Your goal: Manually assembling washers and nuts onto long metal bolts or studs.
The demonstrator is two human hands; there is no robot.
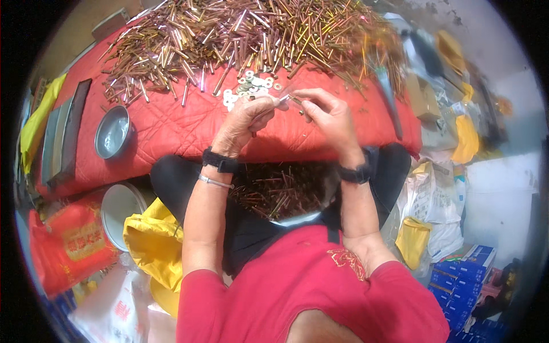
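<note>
Left hand (247, 118) clamped on bright metal piece (284, 99); at its 3 o'clock, right hand (327, 118) pinching slim rod (295, 102). Step: seemingly bringing parts together; calls for steady alignment. Washers (258, 83), 11 o'clock; rod heap (251, 37), 12.

They wear a crimson short-sleeved top (297, 274) with gold embroidery (346, 262), black trousers (251, 237), black wristbands (221, 161) and a silver bangle (215, 182).

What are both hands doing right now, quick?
Left hand: closed, fingertips on a small shiny piece, too small to name.
Right hand: thumb and finger pinching a thin metal piece.
</note>
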